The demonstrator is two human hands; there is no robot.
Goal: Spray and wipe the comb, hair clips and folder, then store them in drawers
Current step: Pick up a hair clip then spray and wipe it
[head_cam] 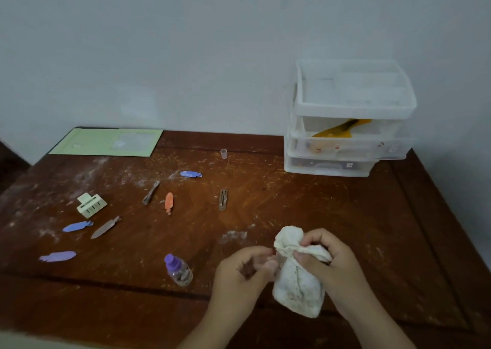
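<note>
Two hands are meeting over the near edge of our wooden table (305,202): our right hand (332,261) is bunching a white cloth (297,290) in its curled fingers, and our left hand (244,271) is pinching a small brown hair clip (248,269) against that cloth. We are seeing other clips lying apart across the table's left half, among them an orange clip (169,202), a blue clip (190,174) and a cream claw clip (91,205). A small spray bottle (178,270) with a purple cap is standing just left of our left hand. We are finding the green folder (106,142) lying at the far left corner, and the yellow comb (341,128) is lying in an open drawer of the clear drawer unit (350,120) at the far right
</note>
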